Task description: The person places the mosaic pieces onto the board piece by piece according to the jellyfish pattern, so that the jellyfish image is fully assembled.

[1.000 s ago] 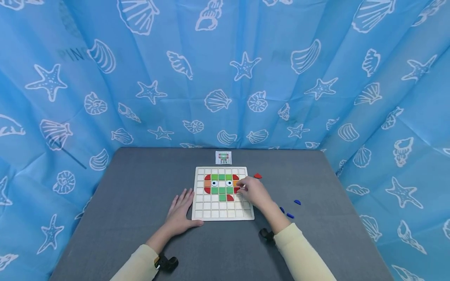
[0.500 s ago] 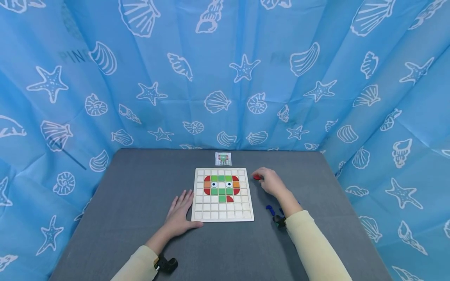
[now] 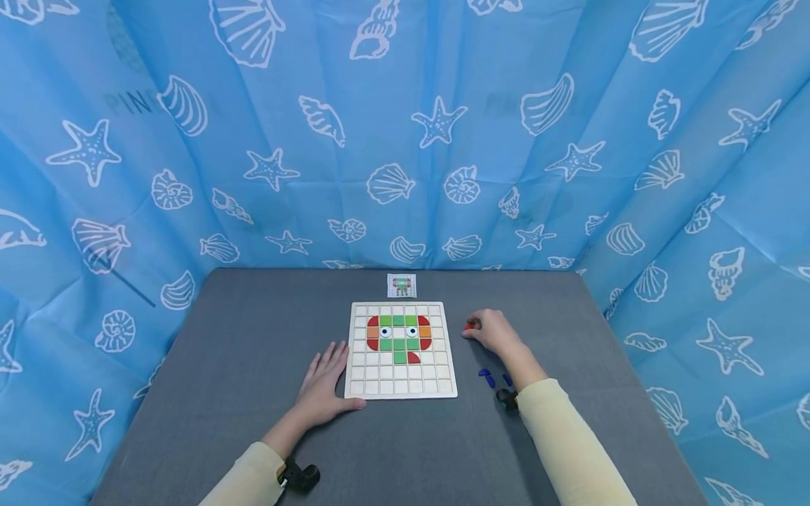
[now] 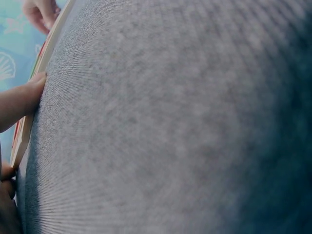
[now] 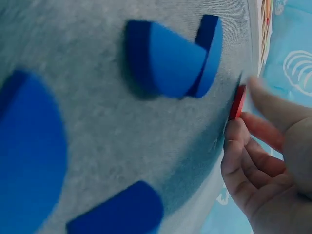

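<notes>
A square white grid board (image 3: pixel 373 386) lies on the table with red, green and orange tiles and two eye tiles set in its cells. My left hand (image 3: pixel 323 390) rests beside it, fingers spread along the left edge and thumb at the near-left corner. In the left wrist view the thumb (image 4: pixel 22 102) touches the board's side. To the right of the board, my right hand (image 3: pixel 496 332) pinches a small red piece (image 3: pixel 470 325) low over the cloth. The right wrist view shows this red piece (image 5: pixel 237 102) between the thumb and curled fingers, the thumb blurred.
Several blue rounded pieces (image 5: pixel 170 61) lie on the grey table (image 3: pixel 266 330) beneath the right forearm, one leaning on another. A small printed card (image 3: pixel 401 285) with a tile figure lies behind the board. A blue shell-print curtain (image 3: pixel 436 197) hangs behind the table.
My right hand has gone from the board's right side to the red piece on the table, then shifted slightly right with it. The left hand stays put.
</notes>
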`<state>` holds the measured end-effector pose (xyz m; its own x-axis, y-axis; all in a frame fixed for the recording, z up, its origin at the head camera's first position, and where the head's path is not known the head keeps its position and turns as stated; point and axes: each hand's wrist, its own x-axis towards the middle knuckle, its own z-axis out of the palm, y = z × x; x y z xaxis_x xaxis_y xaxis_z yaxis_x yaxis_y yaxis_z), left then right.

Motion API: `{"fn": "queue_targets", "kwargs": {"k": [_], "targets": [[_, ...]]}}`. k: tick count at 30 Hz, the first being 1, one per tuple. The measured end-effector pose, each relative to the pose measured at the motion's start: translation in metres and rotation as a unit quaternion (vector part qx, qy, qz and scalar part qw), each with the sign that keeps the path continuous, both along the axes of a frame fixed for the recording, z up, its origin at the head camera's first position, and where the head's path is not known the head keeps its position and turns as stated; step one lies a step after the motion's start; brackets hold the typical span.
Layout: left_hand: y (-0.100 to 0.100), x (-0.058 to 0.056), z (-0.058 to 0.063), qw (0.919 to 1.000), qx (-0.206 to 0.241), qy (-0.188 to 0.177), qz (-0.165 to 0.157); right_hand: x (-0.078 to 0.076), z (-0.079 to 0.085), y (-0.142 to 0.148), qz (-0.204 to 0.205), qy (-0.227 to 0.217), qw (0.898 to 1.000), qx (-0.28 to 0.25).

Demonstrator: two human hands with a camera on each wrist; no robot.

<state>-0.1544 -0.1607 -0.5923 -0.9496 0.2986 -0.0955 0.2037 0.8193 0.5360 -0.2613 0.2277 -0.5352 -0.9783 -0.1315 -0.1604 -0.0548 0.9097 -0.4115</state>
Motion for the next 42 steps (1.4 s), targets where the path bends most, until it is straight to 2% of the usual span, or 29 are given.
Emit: {"fn": "queue_targets", "kwargs": {"k": [3,7,10,19,25,35,42], "targets": [[0.0,-0.001,0.0,1.0,-0.003,0.001,0.0,0.0,0.003,0.004,0.008,0.004,1.0,-0.014],[0.001,-0.001,0.001,1.0,-0.002,0.008,-0.001,-0.001,0.004,0.01,0.074,0.02,0.997,-0.01],[0.0,-0.001,0.001,1.0,-0.003,0.005,-0.001,-0.002,0.002,0.012,0.106,0.024,0.994,-0.006],[-0.001,0.001,0.002,0.9999,0.001,0.01,-0.006,-0.001,0.0,0.008,0.079,0.018,0.997,-0.002],[0.0,0.001,0.001,0.9995,0.009,0.029,-0.005,0.006,0.008,-0.001,0.078,0.052,0.996,-0.001],[0.002,0.0,0.003,0.9998,0.0,0.019,-0.004,0.019,0.03,-0.024,0.084,0.096,0.991,-0.033],[0.0,0.0,0.001,1.0,-0.004,0.0,-0.001,0.027,0.035,-0.044,0.096,0.106,0.989,-0.045]]}}
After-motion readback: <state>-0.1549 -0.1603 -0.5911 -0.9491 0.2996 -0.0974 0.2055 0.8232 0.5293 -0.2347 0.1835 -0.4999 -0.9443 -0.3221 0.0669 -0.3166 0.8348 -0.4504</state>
